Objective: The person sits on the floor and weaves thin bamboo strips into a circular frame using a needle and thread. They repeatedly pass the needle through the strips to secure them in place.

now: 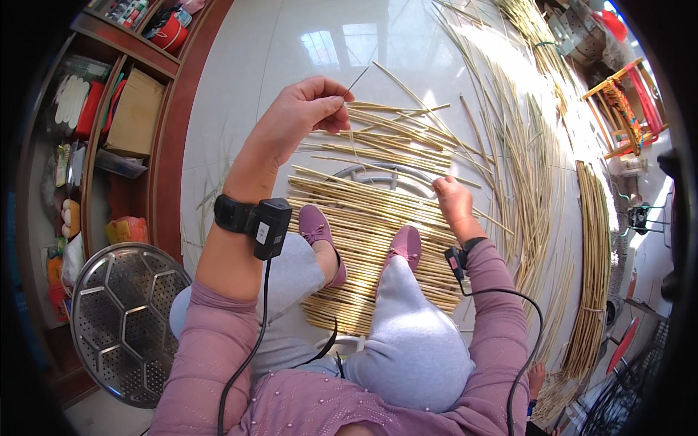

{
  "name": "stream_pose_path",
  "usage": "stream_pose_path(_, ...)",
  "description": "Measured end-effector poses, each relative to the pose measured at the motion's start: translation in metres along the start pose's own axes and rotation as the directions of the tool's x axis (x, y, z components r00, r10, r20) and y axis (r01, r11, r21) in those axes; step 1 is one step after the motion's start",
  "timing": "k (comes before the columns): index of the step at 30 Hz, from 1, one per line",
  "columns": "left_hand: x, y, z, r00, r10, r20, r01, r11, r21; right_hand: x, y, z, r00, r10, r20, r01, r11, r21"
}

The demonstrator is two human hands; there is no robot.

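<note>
My left hand point(322, 106) is raised over the far reeds, pinching a long thin needle point(357, 80) that points up and right. A fine pale strand point(353, 146) hangs below this hand. My right hand point(455, 204) is at the right edge of a mat of parallel reed stalks point(371, 210), its fingertips drawn together. Whatever those fingertips hold is too small to make out. Both my shoes point(404, 245) rest on the mat. Loose cut stalks point(392, 139) lie beyond it, over a round grey metal frame point(401, 173) that shows in the gap.
Long loose stalks point(523, 163) spread over the tiled floor to the right, beside a tied reed bundle point(589, 272). A perforated steel steamer tray point(131, 324) leans at left, before a wooden cabinet point(169, 109). Another person's hand or foot point(536, 377) shows at lower right.
</note>
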State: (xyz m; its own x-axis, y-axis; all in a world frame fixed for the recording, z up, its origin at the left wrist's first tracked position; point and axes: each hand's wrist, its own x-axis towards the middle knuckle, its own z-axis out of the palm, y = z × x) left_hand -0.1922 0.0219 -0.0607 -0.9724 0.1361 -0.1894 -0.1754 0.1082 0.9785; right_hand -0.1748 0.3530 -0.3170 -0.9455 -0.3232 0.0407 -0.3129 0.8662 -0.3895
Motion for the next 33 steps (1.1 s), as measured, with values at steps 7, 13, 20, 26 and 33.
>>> stream_pose_path(7, 0.015, 0.019, -0.005, 0.995, 0.101, 0.012, -0.101, 0.995, 0.001, 0.000, -0.018, 0.098, 0.996, 0.018, 0.084, -0.018, 1.000, 0.001)
stream_pose_path(13, -0.019, 0.009, 0.018, 0.997, 0.049, 0.059, -0.051, 0.998, 0.031, 0.006, -0.024, 0.082, 0.993, -0.054, 0.101, 0.068, 0.987, -0.145)
stream_pose_path(20, -0.023, -0.014, 0.053, 0.991, -0.078, 0.106, 0.077, 0.997, 0.012, 0.028, -0.008, 0.055, 0.997, -0.042, 0.061, 0.053, 0.982, -0.182)
stream_pose_path(26, -0.021, -0.014, 0.050, 0.995, -0.027, 0.097, 0.025, 0.999, 0.021, 0.018, -0.005, 0.075, 0.998, 0.057, -0.025, -0.059, 0.994, -0.088)
stream_pose_path(33, -0.029, 0.000, 0.036, 0.990, 0.089, 0.109, -0.082, 0.994, -0.065, 0.015, 0.000, 0.067, 0.999, 0.046, 0.016, -0.044, 0.995, -0.094)
